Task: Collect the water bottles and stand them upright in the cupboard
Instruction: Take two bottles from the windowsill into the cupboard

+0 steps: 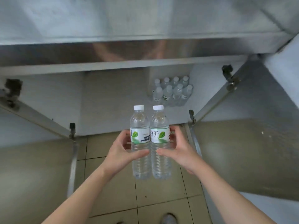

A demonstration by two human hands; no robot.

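My left hand [120, 147] and right hand [178, 149] squeeze two clear white-capped plastic water bottles [150, 143] together before the open grey cupboard [113, 101] (smooth wet-looking plastic); one may slip and topple the bottle cluster [172, 91] inside.

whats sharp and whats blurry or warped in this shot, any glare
Head view: the two held bottles, left one and right one, and both hands, left hand and right hand, are sharp; the bottles at the cupboard back look soft; wide-angle bending splays the cupboard doors; a dull reflection streaks the steel counter edge.
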